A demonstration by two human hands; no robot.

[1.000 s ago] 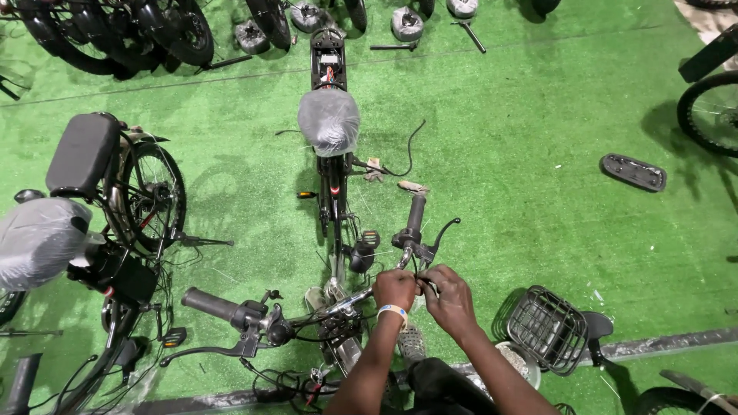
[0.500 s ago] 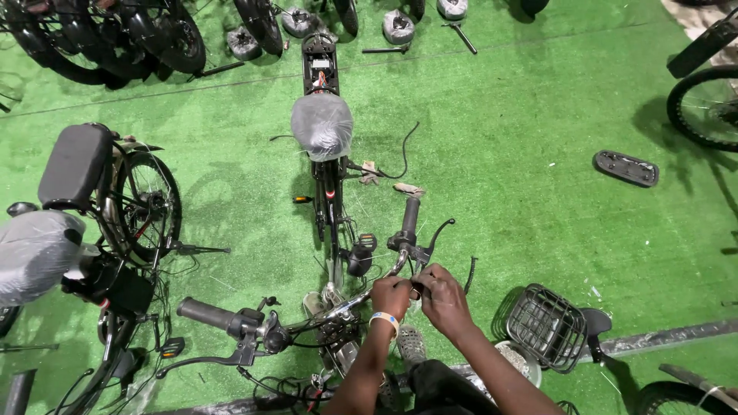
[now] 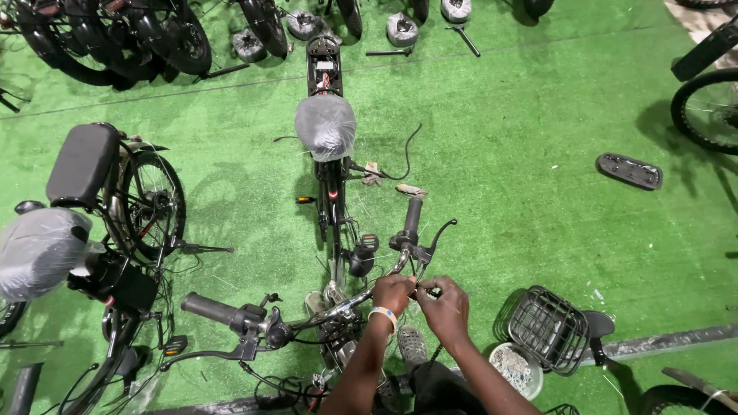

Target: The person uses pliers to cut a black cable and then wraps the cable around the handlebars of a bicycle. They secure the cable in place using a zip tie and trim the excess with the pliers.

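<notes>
Looked down on a green turf floor (image 3: 538,192); found the bike (image 3: 332,207) standing in the middle of it, rear end away, front end under the camera; passed a second bike (image 3: 138,207) to the left, well apart, with a black pad (image 3: 81,165) behind its seat.

Judged the bike part-built: saddle (image 3: 326,127) still bagged in clear plastic; handlebar (image 3: 361,296) on, with left grip (image 3: 207,309), right grip (image 3: 413,215) and brake lever (image 3: 442,230) fitted; a loose cable (image 3: 403,157) trailing over the turf beside the frame, and more wiring hanging unrouted below the stem, so seemingly cabling and unwrapping left to do.

Noted a black wire basket (image 3: 547,329) lying on the floor to the right of the front end, nothing visible inside it; just beside it a round bowl (image 3: 515,369) holding small pale bits, too small to tell which.

Met both hands at the bar, just inboard of the lever: left hand (image 3: 393,293), wristband on, curled shut around the handlebar; right hand (image 3: 444,307) touching it, fingers drawn together at some small part against the bar; could not tell whether anything was pinched there.
</notes>
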